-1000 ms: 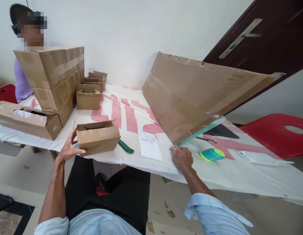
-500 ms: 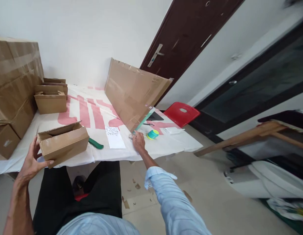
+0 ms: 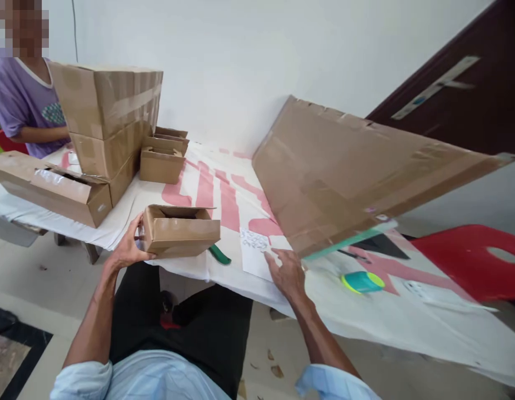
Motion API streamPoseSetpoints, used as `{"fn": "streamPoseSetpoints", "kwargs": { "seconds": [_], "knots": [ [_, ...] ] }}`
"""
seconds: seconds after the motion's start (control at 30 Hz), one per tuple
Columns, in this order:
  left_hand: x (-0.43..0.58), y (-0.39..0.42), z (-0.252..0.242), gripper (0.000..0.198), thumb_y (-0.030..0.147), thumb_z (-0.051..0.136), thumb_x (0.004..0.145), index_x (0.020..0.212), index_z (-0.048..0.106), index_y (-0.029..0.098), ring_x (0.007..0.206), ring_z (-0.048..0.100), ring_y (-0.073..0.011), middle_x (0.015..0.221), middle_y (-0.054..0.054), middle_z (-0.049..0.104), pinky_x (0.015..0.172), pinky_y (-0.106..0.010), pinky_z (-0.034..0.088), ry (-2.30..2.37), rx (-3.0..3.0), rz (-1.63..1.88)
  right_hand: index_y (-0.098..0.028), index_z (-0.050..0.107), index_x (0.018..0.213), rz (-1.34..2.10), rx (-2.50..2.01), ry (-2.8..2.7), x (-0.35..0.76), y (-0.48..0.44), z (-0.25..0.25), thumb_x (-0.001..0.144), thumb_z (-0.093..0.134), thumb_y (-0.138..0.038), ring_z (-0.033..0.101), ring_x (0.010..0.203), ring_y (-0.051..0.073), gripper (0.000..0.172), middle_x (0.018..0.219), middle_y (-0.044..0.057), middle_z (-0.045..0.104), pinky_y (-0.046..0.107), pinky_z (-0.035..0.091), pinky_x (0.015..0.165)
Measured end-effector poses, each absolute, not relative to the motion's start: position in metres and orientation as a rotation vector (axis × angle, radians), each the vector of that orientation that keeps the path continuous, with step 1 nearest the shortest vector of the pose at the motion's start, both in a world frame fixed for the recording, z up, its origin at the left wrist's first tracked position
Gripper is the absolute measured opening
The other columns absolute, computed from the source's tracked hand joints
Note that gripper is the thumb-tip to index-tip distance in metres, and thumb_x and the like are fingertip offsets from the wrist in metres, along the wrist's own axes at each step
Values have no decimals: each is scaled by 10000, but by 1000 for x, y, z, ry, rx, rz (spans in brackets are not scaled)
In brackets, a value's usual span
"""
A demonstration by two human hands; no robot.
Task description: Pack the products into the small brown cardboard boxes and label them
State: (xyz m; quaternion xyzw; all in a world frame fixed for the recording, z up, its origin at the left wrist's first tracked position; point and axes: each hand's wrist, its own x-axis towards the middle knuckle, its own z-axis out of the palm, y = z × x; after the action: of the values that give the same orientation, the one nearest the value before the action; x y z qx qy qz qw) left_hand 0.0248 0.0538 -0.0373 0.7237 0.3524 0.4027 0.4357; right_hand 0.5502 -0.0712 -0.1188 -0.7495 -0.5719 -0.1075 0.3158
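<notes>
A small cardboard box [image 3: 184, 236] with its top open is at the front edge of the table [image 3: 123, 214], before the person's lap; whether it rests there or is slightly raised cannot be told. The person's left hand [image 3: 130, 244] grips its left end, thumb along the lower front and fingers around the side. Beside the box's right end a green curved object [image 3: 220, 255] lies partly hidden behind it. Next to that, a white sheet of paper [image 3: 253, 264] with dark marks lies flat, and the right hand [image 3: 287, 271] is over its right side, fingers parted and pointing toward the box; contact with the paper cannot be judged.

Just beyond the right hand, a large cardboard panel [image 3: 344, 172] stands tilted, a green strip [image 3: 349, 243] along its lower edge. To the right are a teal and yellow round item [image 3: 363, 282], a black flat piece [image 3: 382, 245] and a red chair [image 3: 461, 258]. Farther left, smaller open boxes [image 3: 162, 166] stand beside a stack of large boxes [image 3: 115, 108], with a long box [image 3: 44, 186] in front. Behind the stack is a person in a purple shirt [image 3: 15, 100].
</notes>
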Motion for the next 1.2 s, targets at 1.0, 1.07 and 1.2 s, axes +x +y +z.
{"fn": "streamPoseSetpoints", "kwargs": {
  "seconds": [1.0,1.07,1.2],
  "knots": [
    [25,31,-8,953,268,911,698,1540,464,260,1485,503,-388,1579,-162,513,1232,-576,445,834,2054,1181,-211,718,943,240,-1858,-1328,419,-34,-60,850,601,-697,659,816,276,508,854,84,751,389,513,741],
    [21,31,-7,974,256,899,692,1556,449,257,1492,494,-392,1579,-161,509,1245,-578,431,836,2067,1157,-206,712,951,272,-1764,-1236,420,-32,-42,793,697,-707,604,722,226,526,796,37,714,353,495,671],
    [15,31,-6,1013,233,883,679,1586,435,260,1488,501,-393,1571,-151,513,1264,-572,416,856,2081,1139,-202,747,1028,379,-1561,-1262,416,-31,5,866,700,-614,536,615,175,445,688,-28,620,324,465,622]
  ]
}}
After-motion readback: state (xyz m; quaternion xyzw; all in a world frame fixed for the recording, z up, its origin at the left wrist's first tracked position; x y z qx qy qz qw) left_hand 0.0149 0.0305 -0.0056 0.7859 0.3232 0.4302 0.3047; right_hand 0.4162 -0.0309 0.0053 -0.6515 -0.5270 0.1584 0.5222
